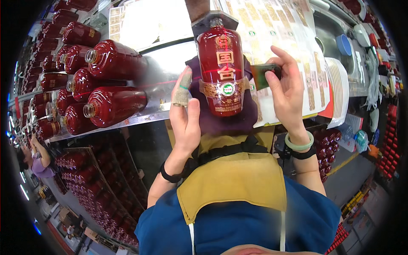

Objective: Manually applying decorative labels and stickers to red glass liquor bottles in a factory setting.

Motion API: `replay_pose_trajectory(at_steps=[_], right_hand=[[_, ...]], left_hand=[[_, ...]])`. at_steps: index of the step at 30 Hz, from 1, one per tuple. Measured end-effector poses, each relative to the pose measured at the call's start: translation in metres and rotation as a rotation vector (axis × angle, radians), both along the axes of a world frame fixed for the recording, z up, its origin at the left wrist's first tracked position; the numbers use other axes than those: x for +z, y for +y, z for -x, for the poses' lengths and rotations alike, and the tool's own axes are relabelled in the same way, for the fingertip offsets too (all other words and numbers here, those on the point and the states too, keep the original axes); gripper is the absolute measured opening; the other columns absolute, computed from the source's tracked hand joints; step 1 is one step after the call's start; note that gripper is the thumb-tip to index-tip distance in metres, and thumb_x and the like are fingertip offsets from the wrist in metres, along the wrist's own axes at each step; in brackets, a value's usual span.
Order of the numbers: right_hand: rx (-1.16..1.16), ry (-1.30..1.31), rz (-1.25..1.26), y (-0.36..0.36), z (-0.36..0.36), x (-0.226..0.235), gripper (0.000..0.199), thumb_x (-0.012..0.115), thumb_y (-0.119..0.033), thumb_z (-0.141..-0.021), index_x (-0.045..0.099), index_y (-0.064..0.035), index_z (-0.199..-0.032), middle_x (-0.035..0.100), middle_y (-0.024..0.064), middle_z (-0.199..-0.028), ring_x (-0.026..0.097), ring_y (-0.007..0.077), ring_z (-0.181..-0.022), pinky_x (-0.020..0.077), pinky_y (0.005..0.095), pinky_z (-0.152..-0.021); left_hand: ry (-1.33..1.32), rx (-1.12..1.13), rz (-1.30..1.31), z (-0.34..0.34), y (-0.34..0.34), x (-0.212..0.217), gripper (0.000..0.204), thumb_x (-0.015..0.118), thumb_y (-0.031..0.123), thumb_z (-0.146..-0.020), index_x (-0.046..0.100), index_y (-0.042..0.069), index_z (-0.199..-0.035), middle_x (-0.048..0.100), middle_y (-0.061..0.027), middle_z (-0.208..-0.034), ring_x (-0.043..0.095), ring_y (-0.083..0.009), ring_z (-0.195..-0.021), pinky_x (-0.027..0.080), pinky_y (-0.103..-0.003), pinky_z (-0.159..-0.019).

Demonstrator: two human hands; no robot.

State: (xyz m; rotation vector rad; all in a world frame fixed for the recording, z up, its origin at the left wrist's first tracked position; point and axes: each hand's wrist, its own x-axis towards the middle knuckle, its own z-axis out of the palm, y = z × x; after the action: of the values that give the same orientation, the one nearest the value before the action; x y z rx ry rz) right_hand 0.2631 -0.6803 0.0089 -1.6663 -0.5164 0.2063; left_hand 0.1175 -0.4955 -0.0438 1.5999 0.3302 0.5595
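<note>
A large red glass bottle [211, 55] with gold lettering lies on a dark purple cloth [247, 115], its open neck pointing away from me. Around its lower body runs a gold band label [211, 89] with a round green-and-white emblem. My left hand [185, 123] is open beside the bottle's left side, fingers stretched out. Grey fabric wraps [183, 91] cover some of its fingertips. On the other side, my right hand [289, 93] pinches a flat dark green scraper-like piece [259, 77] with a black grip, close to the bottle's right edge.
Several red bottles [117, 63] lie on the bench to the left. Sheets of gold labels [293, 46] spread across the right side, near a stack of white trays [338, 93] and a metal sink with a blue bowl [343, 44]. Racks of bottles [93, 178] stand below left.
</note>
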Motion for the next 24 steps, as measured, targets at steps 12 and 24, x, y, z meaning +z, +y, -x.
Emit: replay_pose_trajectory(at_steps=[12,24], right_hand=[[0.042,-0.103,0.003,-0.001,0.005,0.002,0.032,0.056,0.009,-0.095,0.064,0.0009,-0.124,0.065,0.0120,-0.111,0.066,0.0199,-0.102,0.0518,0.0313,-0.092],[0.194,-0.661,0.066,-0.012,0.000,0.007,0.024,0.071,0.013,-0.080,0.072,-0.0004,-0.101,0.074,0.0113,-0.099,0.070,0.0286,-0.095,0.0560,0.0373,-0.085]], left_hand=[[0.094,-0.077,0.213,-0.023,-0.006,0.016,0.078,0.082,0.005,-0.083,0.044,-0.002,-0.150,0.053,-0.0150,-0.148,0.051,-0.0241,-0.135,0.036,-0.040,-0.119],[0.110,-0.050,0.333,-0.020,-0.006,0.012,0.078,0.085,0.006,-0.083,0.045,0.002,-0.150,0.053,-0.0119,-0.147,0.051,-0.0225,-0.133,0.039,-0.040,-0.116]])
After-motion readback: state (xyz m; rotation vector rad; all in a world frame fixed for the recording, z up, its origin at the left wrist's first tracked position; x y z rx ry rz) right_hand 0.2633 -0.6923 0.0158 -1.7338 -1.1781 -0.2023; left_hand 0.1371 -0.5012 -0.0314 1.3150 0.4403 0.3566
